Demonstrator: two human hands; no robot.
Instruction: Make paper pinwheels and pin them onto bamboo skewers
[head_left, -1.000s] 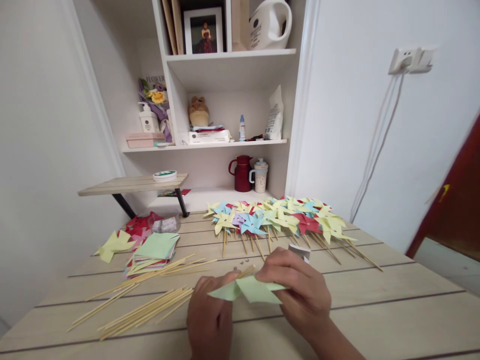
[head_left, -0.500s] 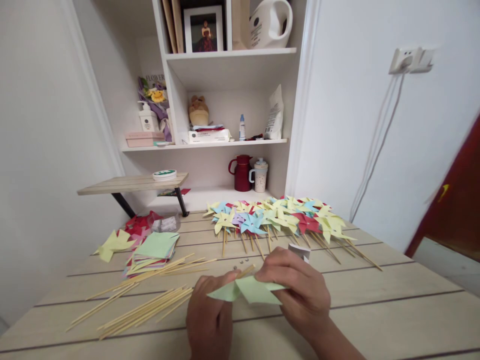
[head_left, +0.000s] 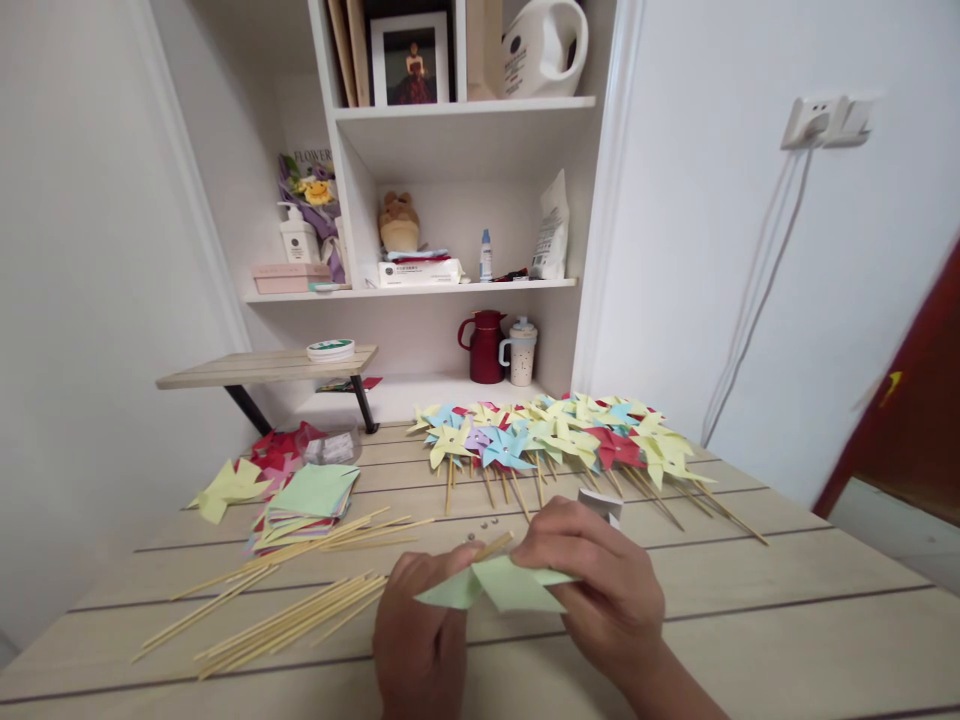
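Pinching green paper pinwheel (head_left: 499, 585) w/ stick, L hand (head_left: 420, 640) & R hand (head_left: 600, 580), both closed on it.

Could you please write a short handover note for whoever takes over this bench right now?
Left hand and right hand both grip one green paper pinwheel on a wooden stick, just above the table.
Done: a heap of finished pinwheels lies at the far side.
Left: loose sticks and a stack of paper squares lie at left; small pins lie ahead of the hands.
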